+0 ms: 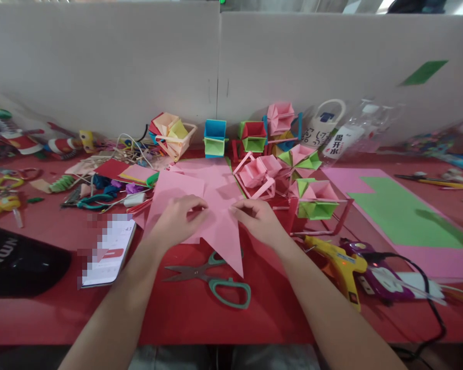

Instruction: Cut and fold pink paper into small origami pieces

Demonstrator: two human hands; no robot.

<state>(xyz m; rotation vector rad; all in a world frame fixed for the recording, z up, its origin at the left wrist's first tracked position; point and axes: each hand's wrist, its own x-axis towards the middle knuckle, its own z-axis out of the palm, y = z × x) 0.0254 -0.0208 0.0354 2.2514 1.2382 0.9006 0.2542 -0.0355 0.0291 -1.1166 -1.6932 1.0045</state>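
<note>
Pink paper [219, 226] lies between my hands, with one pointed corner reaching toward me. My left hand [183, 216] pinches its left side between thumb and fingers. On the right edge, my right hand [256, 218] grips the paper in the same way. More pink sheets [177, 180] lie beneath and behind. Under the pointed corner rest open scissors [200, 273] with green handles, partly covered by the paper. Just beyond my right hand stands a folded pink paper piece [256, 174] in a pink frame.
Several folded paper models [318, 200] stand at the back and right. A yellow glue gun [339, 262] and a purple power strip [381, 277] with a black cable lie at right. At left are a phone [113, 252] and a black cylinder [23, 262]. Green paper [409, 216] lies far right.
</note>
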